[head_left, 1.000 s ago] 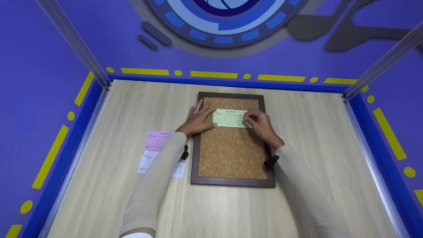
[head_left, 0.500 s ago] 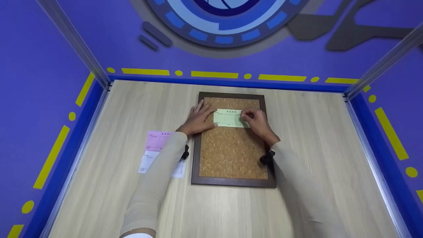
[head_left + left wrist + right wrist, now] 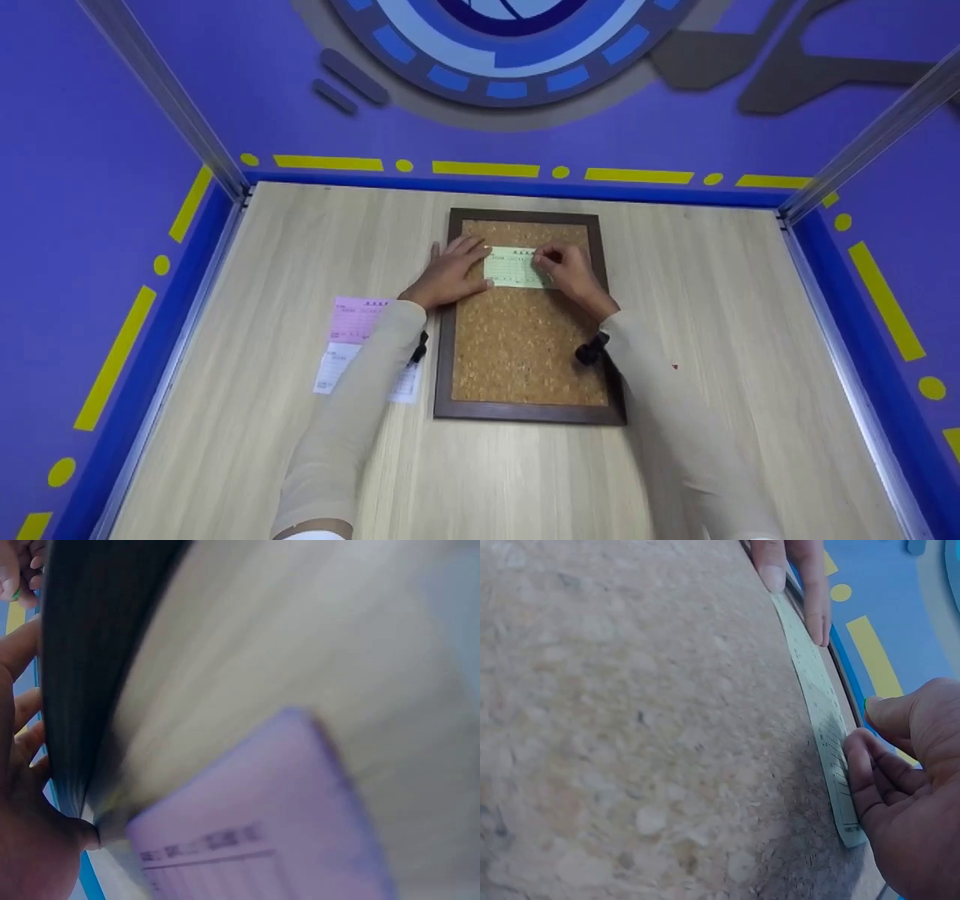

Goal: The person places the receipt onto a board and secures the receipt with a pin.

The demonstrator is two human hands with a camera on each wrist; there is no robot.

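A pale green printed slip lies across the upper part of a brown-framed cork board. My left hand rests on the board's left side, fingers spread, with the thumb and a fingertip on the slip's left end. Over the slip's right half is my right hand, its thumb and index finger pinching a small green pushpin. Only a bit of green shows at the fingertips; the rest is hidden. Whether the pin touches the paper, I cannot tell.
Left of the board, a pink slip and a white slip lie on the wooden table, partly under my left forearm. A tiny red object lies right of the board. Blue-purple walls enclose the table.
My right hand has moved left along the green slip, the pushpin in its fingers. Its forearm shifted too, uncovering the tiny red object. The left hand's fingers have shifted slightly; the slip stays put.
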